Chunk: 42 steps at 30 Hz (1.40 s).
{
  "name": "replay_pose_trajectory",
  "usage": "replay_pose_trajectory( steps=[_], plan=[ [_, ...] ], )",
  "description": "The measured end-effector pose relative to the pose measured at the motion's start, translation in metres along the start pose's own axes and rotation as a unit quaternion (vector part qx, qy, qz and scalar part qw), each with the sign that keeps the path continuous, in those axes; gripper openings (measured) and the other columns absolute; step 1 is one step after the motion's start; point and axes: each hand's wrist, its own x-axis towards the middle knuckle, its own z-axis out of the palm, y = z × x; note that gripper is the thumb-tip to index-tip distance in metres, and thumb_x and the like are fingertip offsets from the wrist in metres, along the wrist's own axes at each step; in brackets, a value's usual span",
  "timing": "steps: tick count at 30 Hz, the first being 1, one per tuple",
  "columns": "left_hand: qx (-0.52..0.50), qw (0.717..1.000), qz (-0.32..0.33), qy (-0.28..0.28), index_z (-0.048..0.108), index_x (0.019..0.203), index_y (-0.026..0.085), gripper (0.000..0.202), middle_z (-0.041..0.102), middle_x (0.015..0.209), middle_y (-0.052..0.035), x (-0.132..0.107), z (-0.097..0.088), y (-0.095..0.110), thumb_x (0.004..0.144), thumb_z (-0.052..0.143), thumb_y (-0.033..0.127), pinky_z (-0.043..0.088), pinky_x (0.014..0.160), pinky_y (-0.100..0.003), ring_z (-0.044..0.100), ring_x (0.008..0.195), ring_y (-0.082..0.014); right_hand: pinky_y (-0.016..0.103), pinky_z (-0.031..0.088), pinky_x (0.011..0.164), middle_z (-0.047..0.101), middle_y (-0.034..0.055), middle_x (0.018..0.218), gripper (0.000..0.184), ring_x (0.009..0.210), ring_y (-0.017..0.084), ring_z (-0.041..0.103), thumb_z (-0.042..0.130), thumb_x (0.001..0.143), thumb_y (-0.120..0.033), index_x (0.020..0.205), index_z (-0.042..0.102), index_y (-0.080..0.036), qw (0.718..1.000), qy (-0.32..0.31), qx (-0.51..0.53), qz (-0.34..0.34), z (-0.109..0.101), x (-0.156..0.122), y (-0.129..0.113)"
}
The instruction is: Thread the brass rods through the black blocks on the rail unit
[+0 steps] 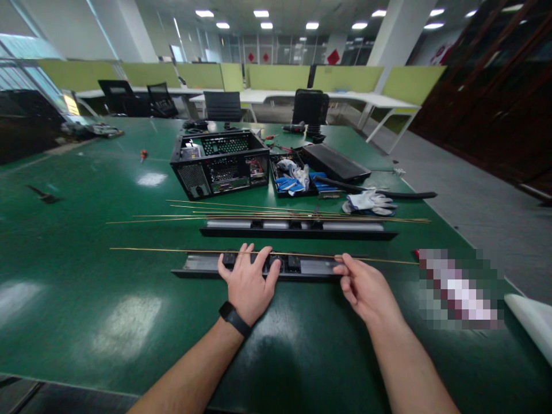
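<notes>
A long black power strip housing (198,265) lies across the green table (86,299) right in front of me. My left hand (248,282) rests flat on its middle, fingers spread over the sockets. My right hand (362,284) pinches a thin brass rod (172,250) near its right part; the rod runs along the strip's far edge. A second black strip (297,229) lies just beyond, with several more brass rods (241,215) laid along it.
An open black computer case (219,162) stands farther back. Beside it are a tray with blue-white gloves (293,178), a black panel (336,162) and a loose glove (368,202). The table's right edge drops to the floor. Office chairs and desks fill the background.
</notes>
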Motion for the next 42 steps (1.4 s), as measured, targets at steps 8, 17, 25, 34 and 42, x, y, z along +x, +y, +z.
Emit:
replay_pose_trajectory(
  steps=[8,17,25,34,42],
  plan=[
    [-0.001,1.000,0.001,0.003,0.070,0.127,0.035,0.033,0.067,0.142,-0.0134,0.000,-0.001,0.001,0.102,0.055,0.050,0.007,0.121,-0.069,0.053,0.143,-0.0333,0.014,0.024,0.024,0.071,0.0053,0.070,0.018,0.034,0.007,0.047,0.069,0.098,-0.030,0.097,0.066,-0.013,0.998,-0.064,0.007,0.021,0.037,-0.015,0.018],
    [0.000,1.000,-0.002,-0.001,0.070,0.129,0.035,0.035,0.067,0.142,-0.0135,0.000,-0.002,0.000,0.102,0.053,0.050,0.007,0.122,-0.068,0.052,0.144,-0.0324,0.014,0.025,0.023,0.069,0.0028,0.069,0.010,0.035,0.006,0.047,0.064,0.098,-0.021,0.096,0.066,-0.012,0.999,-0.038,0.027,0.012,0.026,-0.011,0.011],
    [0.003,1.000,-0.004,-0.005,0.069,0.130,0.036,0.034,0.067,0.143,-0.0130,0.000,-0.003,0.001,0.102,0.054,0.050,0.007,0.122,-0.067,0.052,0.144,-0.0316,0.014,0.026,0.023,0.067,0.0011,0.068,0.010,0.035,0.005,0.047,0.058,0.100,-0.014,0.092,0.064,-0.012,0.997,0.062,0.038,-0.010,-0.008,-0.001,-0.012],
    [0.002,1.000,-0.003,-0.003,0.069,0.130,0.035,0.035,0.067,0.143,-0.0131,0.001,-0.002,-0.001,0.102,0.054,0.050,0.006,0.122,-0.067,0.052,0.143,-0.0320,0.013,0.026,0.024,0.063,-0.0026,0.064,0.019,0.034,0.003,0.043,0.052,0.102,-0.012,0.086,0.063,-0.013,0.988,0.141,0.065,0.008,-0.035,0.014,-0.034],
    [0.003,1.000,-0.002,-0.002,0.069,0.129,0.036,0.034,0.067,0.142,-0.0133,0.000,-0.002,0.000,0.102,0.054,0.049,0.006,0.122,-0.068,0.052,0.144,-0.0315,0.014,0.024,0.023,0.069,0.0024,0.068,0.008,0.034,0.006,0.047,0.064,0.097,-0.018,0.093,0.067,-0.012,0.998,0.064,0.026,-0.004,-0.016,0.005,-0.015]
  ],
)
